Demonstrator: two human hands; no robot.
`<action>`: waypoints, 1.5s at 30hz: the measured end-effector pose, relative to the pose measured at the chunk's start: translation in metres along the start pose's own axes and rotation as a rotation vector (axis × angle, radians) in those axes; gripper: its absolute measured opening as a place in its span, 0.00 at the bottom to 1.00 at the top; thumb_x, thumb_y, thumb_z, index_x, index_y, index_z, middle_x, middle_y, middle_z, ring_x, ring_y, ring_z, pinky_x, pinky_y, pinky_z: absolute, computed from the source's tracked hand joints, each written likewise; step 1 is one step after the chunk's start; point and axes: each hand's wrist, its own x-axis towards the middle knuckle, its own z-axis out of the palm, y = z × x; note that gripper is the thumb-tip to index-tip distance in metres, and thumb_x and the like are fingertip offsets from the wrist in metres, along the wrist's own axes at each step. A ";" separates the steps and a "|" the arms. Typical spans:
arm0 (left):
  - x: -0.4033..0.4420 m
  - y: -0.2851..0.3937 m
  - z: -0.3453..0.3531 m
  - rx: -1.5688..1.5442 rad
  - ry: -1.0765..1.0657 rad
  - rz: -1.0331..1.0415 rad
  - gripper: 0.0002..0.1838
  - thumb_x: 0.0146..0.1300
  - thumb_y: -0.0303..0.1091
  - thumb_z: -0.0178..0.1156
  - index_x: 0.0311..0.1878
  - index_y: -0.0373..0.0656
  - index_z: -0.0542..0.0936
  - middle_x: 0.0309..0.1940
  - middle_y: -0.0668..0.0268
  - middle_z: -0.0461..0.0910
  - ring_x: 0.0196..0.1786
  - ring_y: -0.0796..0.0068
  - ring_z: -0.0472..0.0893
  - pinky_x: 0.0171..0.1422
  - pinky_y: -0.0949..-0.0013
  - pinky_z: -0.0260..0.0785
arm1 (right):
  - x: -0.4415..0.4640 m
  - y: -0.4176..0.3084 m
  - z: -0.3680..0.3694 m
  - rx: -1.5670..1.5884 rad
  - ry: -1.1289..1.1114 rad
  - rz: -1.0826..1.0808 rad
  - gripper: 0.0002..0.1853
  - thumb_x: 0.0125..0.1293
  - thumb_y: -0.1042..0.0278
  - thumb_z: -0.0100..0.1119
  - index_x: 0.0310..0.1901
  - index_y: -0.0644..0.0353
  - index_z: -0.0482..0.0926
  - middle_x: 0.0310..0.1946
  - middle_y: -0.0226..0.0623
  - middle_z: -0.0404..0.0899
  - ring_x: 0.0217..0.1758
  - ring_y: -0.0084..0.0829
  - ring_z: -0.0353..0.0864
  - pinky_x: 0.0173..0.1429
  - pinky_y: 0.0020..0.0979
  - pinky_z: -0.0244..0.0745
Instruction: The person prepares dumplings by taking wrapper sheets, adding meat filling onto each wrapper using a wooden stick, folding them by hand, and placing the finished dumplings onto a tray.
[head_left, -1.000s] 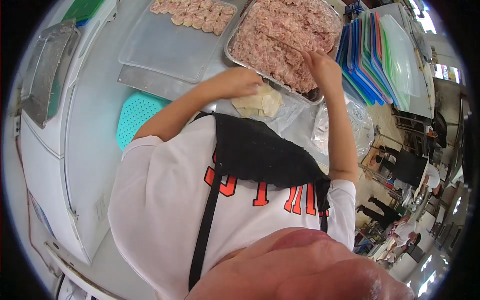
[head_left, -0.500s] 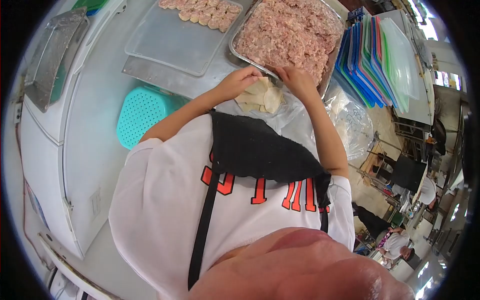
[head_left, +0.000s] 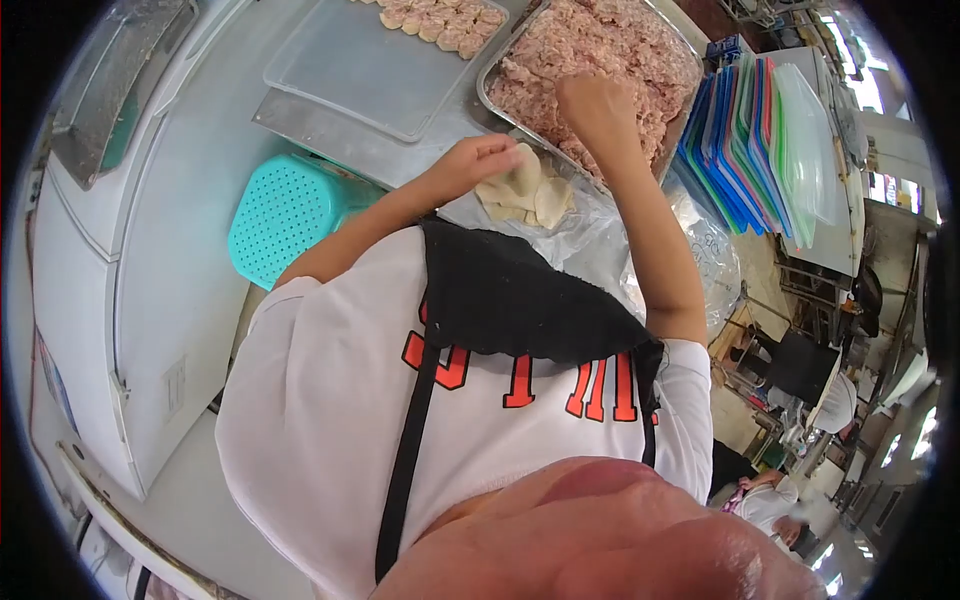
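Observation:
My left hand (head_left: 478, 165) pinches a round dumpling wrapper (head_left: 526, 168) by its edge, just above a loose pile of pale wrappers (head_left: 552, 203) lying on clear plastic. Reaching over the metal tray (head_left: 487, 88) of ground meat filling (head_left: 640, 50), my right hand (head_left: 598, 108) is closed, its fingertips at the meat. Whatever those fingers hold, if anything, is hidden. Beyond my left hand lies a translucent plastic tray (head_left: 350, 75), with rows of filled dumplings (head_left: 445, 22) at its far end.
A turquoise perforated basket (head_left: 282, 222) is left of my left forearm. Coloured plastic trays or lids (head_left: 745, 140) stand stacked at the right, beside a clear plastic bag (head_left: 705, 265). A metal pan (head_left: 120, 85) sits far left on a white appliance. Another person (head_left: 765, 500) is in the right background.
My right hand has moved from the near rim of the metal tray up over the meat. My left hand stays near the wrapper pile, with a wrapper now raised at its fingers. The view shifted slightly.

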 end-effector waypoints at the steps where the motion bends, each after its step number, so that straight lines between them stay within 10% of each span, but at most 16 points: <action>1: -0.002 0.003 0.000 0.039 0.015 0.025 0.15 0.70 0.41 0.56 0.47 0.38 0.80 0.38 0.72 0.80 0.45 0.84 0.76 0.52 0.75 0.68 | -0.002 -0.002 -0.001 0.018 -0.015 -0.001 0.08 0.54 0.71 0.55 0.25 0.61 0.83 0.24 0.46 0.82 0.30 0.43 0.85 0.32 0.41 0.80; 16: 0.013 0.025 -0.045 -0.224 0.591 0.261 0.14 0.70 0.31 0.56 0.55 0.36 0.78 0.49 0.62 0.82 0.49 0.76 0.81 0.54 0.71 0.74 | -0.056 -0.029 0.016 0.293 -0.032 0.172 0.19 0.70 0.55 0.48 0.30 0.59 0.82 0.25 0.49 0.81 0.31 0.47 0.84 0.33 0.46 0.77; 22: 0.047 0.024 -0.061 -0.763 0.559 0.251 0.17 0.70 0.31 0.51 0.57 0.31 0.73 0.52 0.57 0.79 0.53 0.64 0.80 0.57 0.63 0.74 | -0.080 -0.004 0.026 0.818 -0.137 0.410 0.22 0.72 0.50 0.48 0.40 0.59 0.85 0.26 0.49 0.82 0.32 0.43 0.84 0.40 0.39 0.76; 25: 0.078 0.030 -0.037 -0.506 0.576 0.187 0.17 0.72 0.35 0.48 0.57 0.34 0.73 0.53 0.57 0.78 0.56 0.62 0.79 0.61 0.60 0.72 | -0.086 0.006 0.011 1.011 -0.176 0.622 0.19 0.72 0.52 0.51 0.44 0.59 0.85 0.29 0.48 0.82 0.35 0.34 0.84 0.42 0.33 0.75; 28: 0.114 0.030 -0.014 -0.836 0.288 0.168 0.19 0.73 0.39 0.46 0.58 0.36 0.72 0.54 0.58 0.77 0.59 0.60 0.76 0.66 0.55 0.67 | -0.082 0.010 0.015 1.170 0.245 0.563 0.16 0.71 0.56 0.55 0.45 0.61 0.84 0.32 0.47 0.82 0.39 0.26 0.81 0.43 0.30 0.72; 33: 0.131 0.077 0.030 -1.157 0.334 0.065 0.29 0.74 0.48 0.40 0.63 0.31 0.66 0.62 0.51 0.70 0.66 0.54 0.69 0.75 0.50 0.55 | -0.077 0.008 0.013 0.787 0.363 0.404 0.13 0.68 0.63 0.56 0.48 0.61 0.80 0.33 0.50 0.80 0.40 0.50 0.80 0.43 0.43 0.73; 37: 0.144 0.052 0.004 -1.104 0.309 0.110 0.38 0.71 0.60 0.41 0.64 0.29 0.64 0.65 0.50 0.67 0.68 0.51 0.65 0.76 0.47 0.50 | -0.093 0.027 -0.028 0.485 0.006 0.362 0.13 0.69 0.62 0.54 0.49 0.59 0.78 0.33 0.48 0.80 0.39 0.52 0.80 0.42 0.49 0.74; 45: 0.131 0.088 0.020 -1.072 0.412 -0.006 0.38 0.67 0.65 0.46 0.55 0.31 0.72 0.61 0.48 0.71 0.66 0.50 0.67 0.73 0.48 0.56 | -0.082 0.027 -0.040 0.362 -0.009 0.338 0.11 0.69 0.61 0.52 0.47 0.54 0.78 0.35 0.46 0.80 0.37 0.49 0.82 0.38 0.46 0.77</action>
